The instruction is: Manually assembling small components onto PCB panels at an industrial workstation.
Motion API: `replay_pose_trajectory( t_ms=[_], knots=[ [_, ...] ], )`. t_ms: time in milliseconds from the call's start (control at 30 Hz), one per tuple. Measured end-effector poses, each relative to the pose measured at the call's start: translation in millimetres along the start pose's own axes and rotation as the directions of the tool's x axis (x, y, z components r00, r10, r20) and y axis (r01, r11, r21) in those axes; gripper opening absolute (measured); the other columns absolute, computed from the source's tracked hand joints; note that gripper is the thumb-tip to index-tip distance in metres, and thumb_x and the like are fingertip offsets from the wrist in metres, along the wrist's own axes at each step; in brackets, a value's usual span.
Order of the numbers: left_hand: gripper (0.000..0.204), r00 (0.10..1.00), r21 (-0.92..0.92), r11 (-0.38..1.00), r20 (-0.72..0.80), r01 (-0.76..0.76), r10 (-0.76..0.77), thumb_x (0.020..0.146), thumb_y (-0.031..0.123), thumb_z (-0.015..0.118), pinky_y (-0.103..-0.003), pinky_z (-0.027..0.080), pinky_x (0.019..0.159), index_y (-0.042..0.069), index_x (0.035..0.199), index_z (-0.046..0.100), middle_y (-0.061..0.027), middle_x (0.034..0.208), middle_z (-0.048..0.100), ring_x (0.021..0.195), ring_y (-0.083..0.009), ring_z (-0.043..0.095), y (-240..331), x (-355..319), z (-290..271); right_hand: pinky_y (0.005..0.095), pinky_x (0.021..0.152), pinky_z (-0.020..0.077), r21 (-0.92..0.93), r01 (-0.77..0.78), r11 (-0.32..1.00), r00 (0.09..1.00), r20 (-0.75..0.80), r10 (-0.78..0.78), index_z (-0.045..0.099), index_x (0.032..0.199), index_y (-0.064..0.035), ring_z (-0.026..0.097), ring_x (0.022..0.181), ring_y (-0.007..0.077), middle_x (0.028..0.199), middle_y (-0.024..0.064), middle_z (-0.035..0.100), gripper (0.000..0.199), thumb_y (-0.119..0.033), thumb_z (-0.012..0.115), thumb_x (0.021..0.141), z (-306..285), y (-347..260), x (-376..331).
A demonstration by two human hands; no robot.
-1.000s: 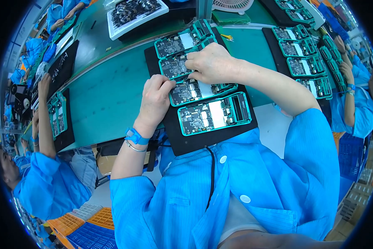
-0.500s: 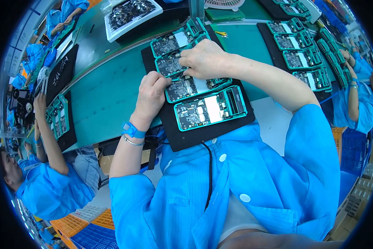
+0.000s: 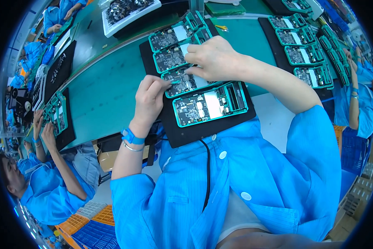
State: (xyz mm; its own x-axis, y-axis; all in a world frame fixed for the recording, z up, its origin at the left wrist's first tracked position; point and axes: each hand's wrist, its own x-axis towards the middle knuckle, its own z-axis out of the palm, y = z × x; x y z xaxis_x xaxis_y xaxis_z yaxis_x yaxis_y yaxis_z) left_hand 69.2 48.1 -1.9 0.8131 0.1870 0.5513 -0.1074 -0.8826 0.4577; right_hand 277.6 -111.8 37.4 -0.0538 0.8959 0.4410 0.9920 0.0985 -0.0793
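In front of me several teal-framed circuit board units lie in a slanting column on a black mat (image 3: pixel 186 140). My left hand (image 3: pixel 150 98) is closed in a pinch at the left end of the third unit (image 3: pixel 180 79), with a small teal piece (image 3: pixel 175 82) at its fingertips. Over the right part of that unit my right hand (image 3: pixel 214 60) is closed, its fingertips low by the board; what they hold is hidden. The nearest unit (image 3: pixel 195 110), with a bright silver plate, lies untouched. Above my hands are the second unit (image 3: pixel 170 58) and the farthest unit (image 3: pixel 163 39).
A white tray (image 3: pixel 107 31) of dark parts stands at the back. Yellow-handled tool (image 3: pixel 222 28) lies beyond my right hand. More units (image 3: pixel 301 54) rest on a mat at right. Co-workers sit on both sides; the left one's hands (image 3: pixel 43 124) touch another unit (image 3: pixel 58 114).
My left hand has shifted slightly, and a teal piece now shows at its fingertips. My right hand stays over the same unit. The left co-worker's raised hand has come down to their unit.
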Motion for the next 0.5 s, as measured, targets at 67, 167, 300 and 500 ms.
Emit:
replay_pose_trajectory(
  t_ms=[67,167,300,500],
  knots=[
    [0.017,0.999,-0.021,0.999,-0.028,0.027,-0.027,0.079,-0.008,0.075,-0.035,0.051,0.068,0.003,0.091,0.071,-0.0097,0.089,0.063,0.081,-0.0266,0.064,14,-11,-1,0.0391,0.055,0.0507,0.049,0.011,0.999,1.0,-0.026,-0.01,0.062,0.077,-0.0074,0.067,0.067,0.0273,0.078,0.0068,0.059,0.028,-0.03,0.078,0.082,-9,-9,-10],
    [0.018,0.998,-0.021,0.998,-0.036,0.051,-0.052,0.079,-0.007,0.076,-0.035,0.051,0.068,0.004,0.093,0.072,-0.0094,0.089,0.064,0.081,-0.0261,0.064,30,-24,2,0.0392,0.054,0.0503,0.072,-0.016,0.997,0.998,0.055,0.012,0.062,0.076,-0.0072,0.066,0.065,0.0271,0.076,0.0071,0.059,0.028,-0.029,0.079,0.081,-16,-22,-22],
    [0.02,1.0,0.045,0.999,0.013,-0.009,0.009,0.079,-0.009,0.076,-0.033,0.053,0.068,0.003,0.094,0.073,-0.01,0.091,0.066,0.082,-0.0241,0.066,36,-28,2,0.0389,0.054,0.0501,0.076,-0.021,0.997,0.997,0.08,0.015,0.062,0.075,-0.0068,0.066,0.064,0.0268,0.075,0.0072,0.059,0.028,-0.029,0.079,0.082,-14,-30,-29],
    [0.024,0.997,0.087,0.994,0.055,-0.063,0.059,0.073,-0.01,0.075,-0.035,0.051,0.069,0.003,0.093,0.073,-0.0085,0.089,0.065,0.082,-0.0256,0.065,40,-28,-1,0.0378,0.053,0.0509,0.041,-0.044,0.998,0.991,0.128,0.039,0.065,0.076,-0.0058,0.067,0.064,0.0251,0.075,0.0065,0.061,0.029,-0.03,0.078,0.083,-10,-36,-30]
  ],
)
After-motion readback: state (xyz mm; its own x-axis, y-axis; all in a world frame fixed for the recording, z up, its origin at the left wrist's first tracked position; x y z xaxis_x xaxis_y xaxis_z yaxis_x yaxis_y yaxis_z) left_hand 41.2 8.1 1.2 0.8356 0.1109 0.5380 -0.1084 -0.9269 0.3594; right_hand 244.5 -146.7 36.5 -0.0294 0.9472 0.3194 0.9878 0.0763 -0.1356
